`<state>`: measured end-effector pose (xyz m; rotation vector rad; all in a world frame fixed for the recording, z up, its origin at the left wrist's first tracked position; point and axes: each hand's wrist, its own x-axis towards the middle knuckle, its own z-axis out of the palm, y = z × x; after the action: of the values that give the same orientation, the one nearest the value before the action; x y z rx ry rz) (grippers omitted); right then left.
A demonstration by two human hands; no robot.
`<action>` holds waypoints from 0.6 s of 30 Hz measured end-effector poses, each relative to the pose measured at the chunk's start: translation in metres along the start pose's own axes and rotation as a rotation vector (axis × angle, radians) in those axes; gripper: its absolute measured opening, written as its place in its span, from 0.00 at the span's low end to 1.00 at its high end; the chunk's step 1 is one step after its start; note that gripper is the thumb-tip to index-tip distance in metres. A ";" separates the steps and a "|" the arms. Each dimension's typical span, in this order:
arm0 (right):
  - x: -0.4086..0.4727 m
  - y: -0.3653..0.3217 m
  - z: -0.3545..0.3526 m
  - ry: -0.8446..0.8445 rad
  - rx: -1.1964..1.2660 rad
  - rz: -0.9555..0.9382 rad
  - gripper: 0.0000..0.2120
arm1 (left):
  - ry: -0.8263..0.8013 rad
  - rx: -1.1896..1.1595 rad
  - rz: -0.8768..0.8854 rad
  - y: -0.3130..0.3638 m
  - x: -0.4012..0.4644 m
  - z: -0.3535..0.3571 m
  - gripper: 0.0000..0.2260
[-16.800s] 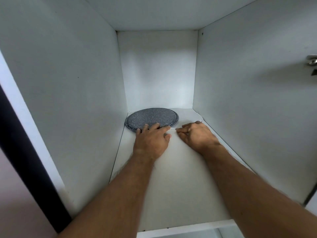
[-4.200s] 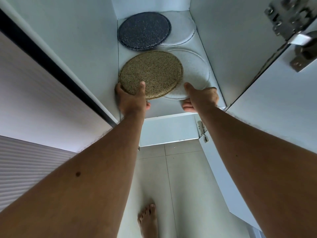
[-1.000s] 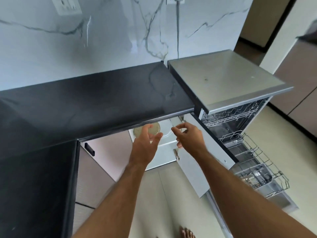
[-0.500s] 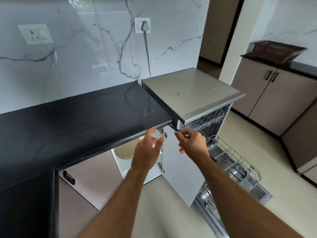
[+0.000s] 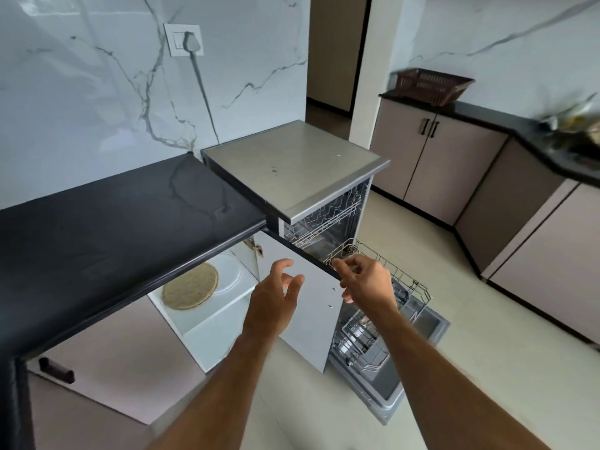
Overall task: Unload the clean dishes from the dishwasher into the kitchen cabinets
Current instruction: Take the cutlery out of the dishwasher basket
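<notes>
So the black desk (image 5: 107, 228) runs along the marble wall, and the dishwasher (image 5: 292, 167) sits right at its right end with its door dropped flat and the lower rack (image 5: 380, 280) pulled out over it. There's some shiny metal stuff down in the rack, too small for me to say what exactly. Under the desk's front edge the cabinet (image 5: 211, 323) is open, its door (image 5: 305, 316) swung out toward the dishwasher. On the cabinet shelf the tan speckled plate (image 5: 190, 286) lies flat near the front edge, partly overlapping a white plate (image 5: 232, 274) just behind and to its right. My left hand (image 5: 276, 302) is up in front of the cabinet door, fingers loosely spread, holding nothing. My right hand (image 5: 365, 280) is just beside it near the door's top corner, fingers slightly curled, also empty as far as I can see.
</notes>
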<state>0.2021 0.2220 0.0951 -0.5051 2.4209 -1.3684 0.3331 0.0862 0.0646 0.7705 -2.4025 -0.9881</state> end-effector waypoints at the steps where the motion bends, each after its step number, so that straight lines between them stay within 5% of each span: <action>1: -0.001 0.008 -0.006 -0.005 -0.004 0.006 0.11 | -0.025 0.014 0.004 0.001 -0.003 0.008 0.21; 18: 0.000 0.167 -0.146 -0.133 -0.126 0.103 0.11 | -0.262 0.052 -0.103 0.061 -0.062 0.161 0.13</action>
<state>0.1137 0.4122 0.0229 -0.4785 2.3991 -1.1092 0.2678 0.2419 -0.0065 0.8353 -2.6429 -1.1330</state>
